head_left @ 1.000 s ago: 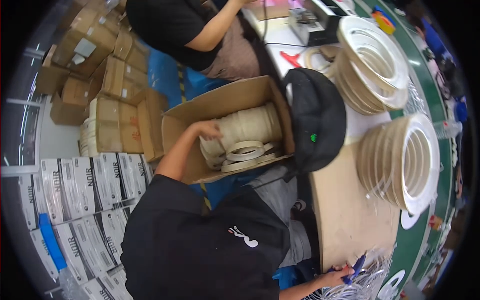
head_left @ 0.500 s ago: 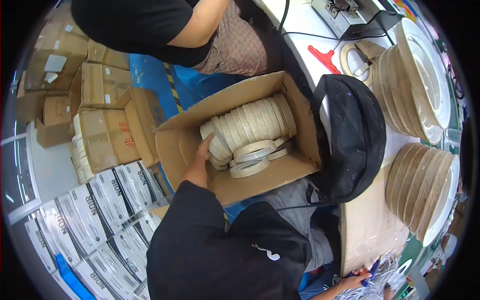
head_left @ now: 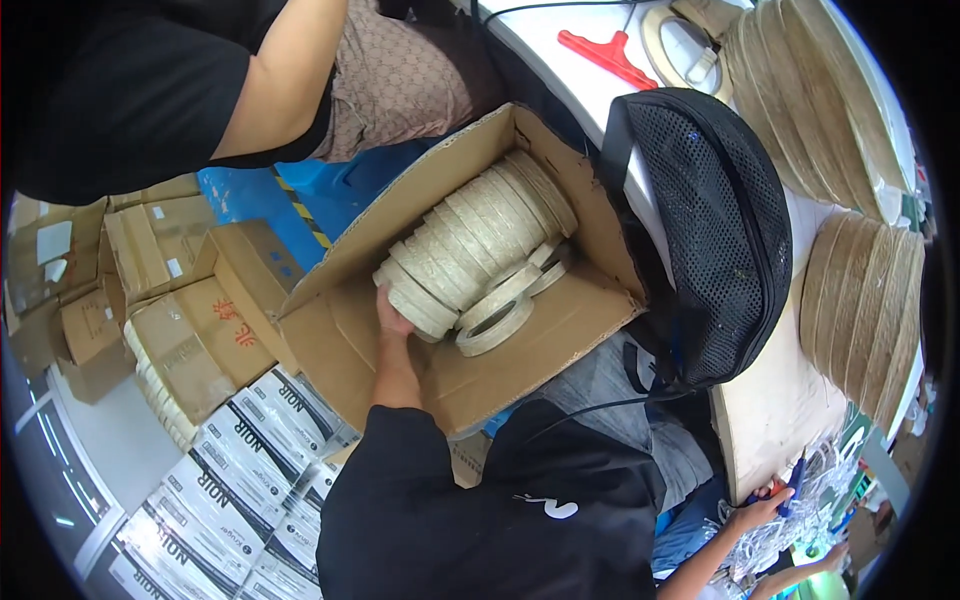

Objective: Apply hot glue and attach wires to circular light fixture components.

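Rolls, cream, ring-shaped, meet my left hand inside the brown cardboard box; closure unclear, right unseen; grasping likely needs firmness.

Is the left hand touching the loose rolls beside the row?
No, the left hand is at the left end of the row, apart from the loose rolls.

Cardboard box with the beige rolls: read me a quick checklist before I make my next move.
1. Cardboard box open at the top: ok.
2. Left hand at the near-left end of the row of rolls: ok.
3. Firm grip on the end roll: cannot tell, the hand is partly hidden.
4. Right hand in view: not ok.
5. Every roll lined up: not ok, a loose roll lies beside the row.
6. Black mesh bag off the rolls: ok.
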Motion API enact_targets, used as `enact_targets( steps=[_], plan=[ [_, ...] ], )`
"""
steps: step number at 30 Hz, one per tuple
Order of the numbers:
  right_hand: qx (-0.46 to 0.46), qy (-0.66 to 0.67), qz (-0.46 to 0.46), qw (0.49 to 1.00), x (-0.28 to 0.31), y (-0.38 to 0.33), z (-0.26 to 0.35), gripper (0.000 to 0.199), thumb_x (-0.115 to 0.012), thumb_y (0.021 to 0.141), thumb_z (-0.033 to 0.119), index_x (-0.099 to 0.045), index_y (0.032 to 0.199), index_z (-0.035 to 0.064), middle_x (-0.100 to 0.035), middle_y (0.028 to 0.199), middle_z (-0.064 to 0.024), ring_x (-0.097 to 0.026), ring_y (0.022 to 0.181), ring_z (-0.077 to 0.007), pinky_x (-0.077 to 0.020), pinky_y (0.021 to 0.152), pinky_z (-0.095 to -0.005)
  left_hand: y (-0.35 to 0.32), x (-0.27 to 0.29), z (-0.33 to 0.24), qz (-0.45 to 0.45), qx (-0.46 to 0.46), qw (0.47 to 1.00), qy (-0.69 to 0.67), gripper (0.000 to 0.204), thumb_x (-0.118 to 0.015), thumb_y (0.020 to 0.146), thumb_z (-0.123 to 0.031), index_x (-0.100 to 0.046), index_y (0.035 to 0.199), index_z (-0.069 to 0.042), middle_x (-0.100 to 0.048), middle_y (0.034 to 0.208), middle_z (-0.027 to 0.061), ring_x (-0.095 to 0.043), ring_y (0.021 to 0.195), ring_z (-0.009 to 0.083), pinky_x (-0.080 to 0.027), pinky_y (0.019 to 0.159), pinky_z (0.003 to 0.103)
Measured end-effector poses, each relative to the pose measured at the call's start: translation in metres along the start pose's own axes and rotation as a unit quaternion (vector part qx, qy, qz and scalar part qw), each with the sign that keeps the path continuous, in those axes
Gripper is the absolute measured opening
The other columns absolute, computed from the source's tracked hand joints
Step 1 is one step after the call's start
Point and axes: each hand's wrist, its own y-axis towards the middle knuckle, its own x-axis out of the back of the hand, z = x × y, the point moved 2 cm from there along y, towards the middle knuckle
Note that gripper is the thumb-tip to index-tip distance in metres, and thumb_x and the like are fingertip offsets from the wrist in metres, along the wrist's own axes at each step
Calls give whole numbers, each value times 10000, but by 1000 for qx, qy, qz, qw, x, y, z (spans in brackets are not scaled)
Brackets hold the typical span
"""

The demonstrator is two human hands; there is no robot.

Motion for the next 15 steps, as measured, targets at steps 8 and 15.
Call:
enact_targets(
  steps=[8, 15],
  plan=[
    [19, 4, 37, 999, 1, 1, -4, 525, -559, 1014, 495, -680, 960, -12, -587, 730, 3, -423, 550, -57, -315, 498, -211, -16, -29, 17, 24, -99, 995, 4, 874, -465, 887, -736, -428, 1501, -114, -463, 1519, 139, -434, 1382, 389, -349, 1154, 551],
    [27, 14, 35, 999, -2, 2, -1, 508, -538, 1028, 478, -675, 969, -8, -612, 759, -16, -430, 553, -63, -333, 499, -222, -1, -64, 31, 14, -14, 999, -25, 1004, -343, 884, -828, -275, 1570, -98, -337, 1601, 143, -336, 1452, 384, -276, 1199, 555]
  ],
)
